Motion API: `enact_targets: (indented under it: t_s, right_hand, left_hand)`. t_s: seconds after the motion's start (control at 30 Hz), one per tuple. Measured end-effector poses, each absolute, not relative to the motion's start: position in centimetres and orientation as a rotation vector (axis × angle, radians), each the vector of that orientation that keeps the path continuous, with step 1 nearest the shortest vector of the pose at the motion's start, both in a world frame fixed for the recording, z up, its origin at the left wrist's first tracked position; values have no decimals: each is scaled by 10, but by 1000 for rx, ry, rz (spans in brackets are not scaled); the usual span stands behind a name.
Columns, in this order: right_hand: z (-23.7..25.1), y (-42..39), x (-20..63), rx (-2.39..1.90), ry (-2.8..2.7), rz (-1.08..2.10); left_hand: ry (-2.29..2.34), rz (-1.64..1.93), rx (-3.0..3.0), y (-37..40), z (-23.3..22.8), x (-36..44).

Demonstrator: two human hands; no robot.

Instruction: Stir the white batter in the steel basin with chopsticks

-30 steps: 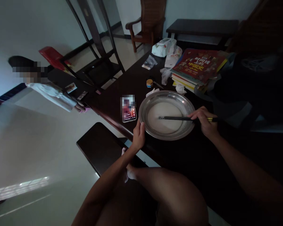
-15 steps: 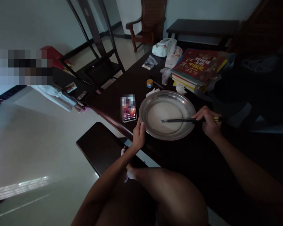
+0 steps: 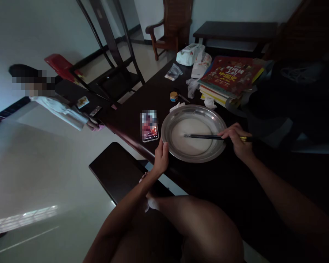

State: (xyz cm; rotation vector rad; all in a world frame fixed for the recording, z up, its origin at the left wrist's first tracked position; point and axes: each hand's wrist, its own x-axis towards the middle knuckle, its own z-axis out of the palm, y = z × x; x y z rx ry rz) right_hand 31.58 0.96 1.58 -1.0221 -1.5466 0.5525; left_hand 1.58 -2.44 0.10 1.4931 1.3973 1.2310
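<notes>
**Chopsticks sweep back across the white liquid**

Half a second ago the tips of the chopsticks (image 3: 205, 137) sat nearer the middle of the plate (image 3: 194, 157); now they reach further toward its left side, much where they were a second ago. That back-and-forth reads as stirring of the pale liquid (image 3: 192, 144) pooled in the plate, and it looks to be ongoing.

The right hand (image 3: 237, 140) is closed around the chopsticks at the plate's right rim, holding them low and almost level over the liquid. The left hand (image 3: 161, 157) is curled on the near-left rim, thumb on top, steadying the plate, which stands close to the table's (image 3: 235, 190) near edge. A phone (image 3: 149, 126) lies just left of the plate; books (image 3: 230, 75) are stacked beyond it.
</notes>
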Motion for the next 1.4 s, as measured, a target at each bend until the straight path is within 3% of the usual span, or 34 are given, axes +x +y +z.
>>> enact_targets:
  t_s: [1.4]
  right_hand:
    - [15, 10, 315, -1043, -1424, 524]
  left_hand:
    - [1395, 1238, 1471, -24, -1, 16]
